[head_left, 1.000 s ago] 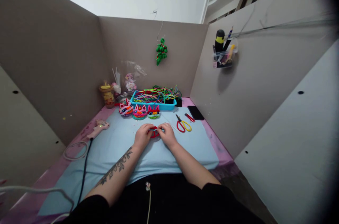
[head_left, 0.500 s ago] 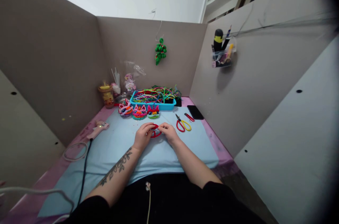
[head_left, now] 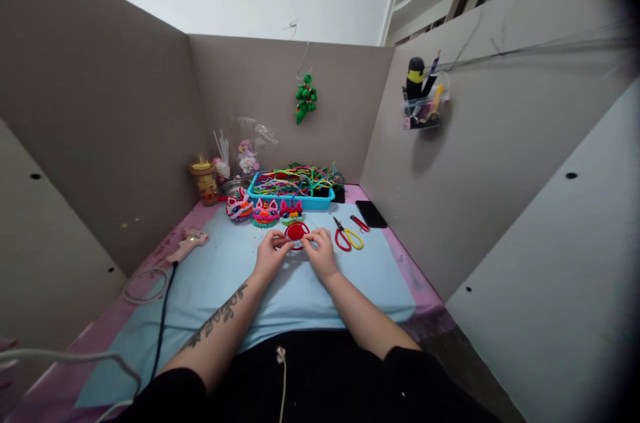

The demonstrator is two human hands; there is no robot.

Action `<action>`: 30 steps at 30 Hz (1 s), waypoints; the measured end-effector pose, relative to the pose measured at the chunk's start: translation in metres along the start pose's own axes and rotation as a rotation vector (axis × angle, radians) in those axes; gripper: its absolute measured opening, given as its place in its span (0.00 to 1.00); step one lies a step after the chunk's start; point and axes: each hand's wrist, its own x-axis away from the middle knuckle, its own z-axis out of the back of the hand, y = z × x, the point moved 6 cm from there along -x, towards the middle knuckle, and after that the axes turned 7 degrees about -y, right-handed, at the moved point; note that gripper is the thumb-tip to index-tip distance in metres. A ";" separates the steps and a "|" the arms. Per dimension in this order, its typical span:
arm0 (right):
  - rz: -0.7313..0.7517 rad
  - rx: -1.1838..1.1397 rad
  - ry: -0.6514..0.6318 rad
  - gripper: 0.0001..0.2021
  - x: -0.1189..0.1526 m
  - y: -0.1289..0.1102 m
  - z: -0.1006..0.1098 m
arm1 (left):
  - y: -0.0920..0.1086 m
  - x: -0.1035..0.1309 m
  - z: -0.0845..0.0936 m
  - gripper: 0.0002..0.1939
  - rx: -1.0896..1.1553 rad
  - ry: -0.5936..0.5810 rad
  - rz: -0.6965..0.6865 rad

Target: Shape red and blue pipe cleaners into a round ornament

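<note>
the red round piece (head_left: 297,231) is held between the two hands over the middle of the blue cloth (head_left: 360,289), its flat red disc tilted up towards the head and an open loop showing below it. the left hand (head_left: 271,253) has thumb and fingers narrowed on its left edge, and the right hand (head_left: 321,254) pinches it from the other side, the fingertips of the two almost meeting at the lower part; what exactly lies between them is too small to tell. to handle it well, i would let the left grip steady the rim and leave the finer work to the right fingertips, pressing lightly, since so thin a frame probably bends out of round easily. the fingers hide both sides, so turning the disc a little would show the joins better. just behind the piece, three colourful eared figures (head_left: 265,213) stand in a row and leave little room forward, with the blue tray (head_left: 320,203) of tangled fuzzy stems (head_left: 295,181) beyond them. scissors (head_left: 349,236) with one red and one yellow handle lie near the right hand, so that elbow room is tight, while the pink glue gun (head_left: 187,245) lies well apart on the left
</note>
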 end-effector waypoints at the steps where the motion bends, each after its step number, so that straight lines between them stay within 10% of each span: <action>1: -0.006 -0.028 -0.016 0.05 0.000 0.002 -0.002 | -0.002 -0.001 0.000 0.18 0.035 -0.003 0.023; 30: -0.184 -0.396 -0.206 0.08 -0.004 0.037 -0.030 | -0.014 -0.006 -0.012 0.24 0.333 -0.086 0.065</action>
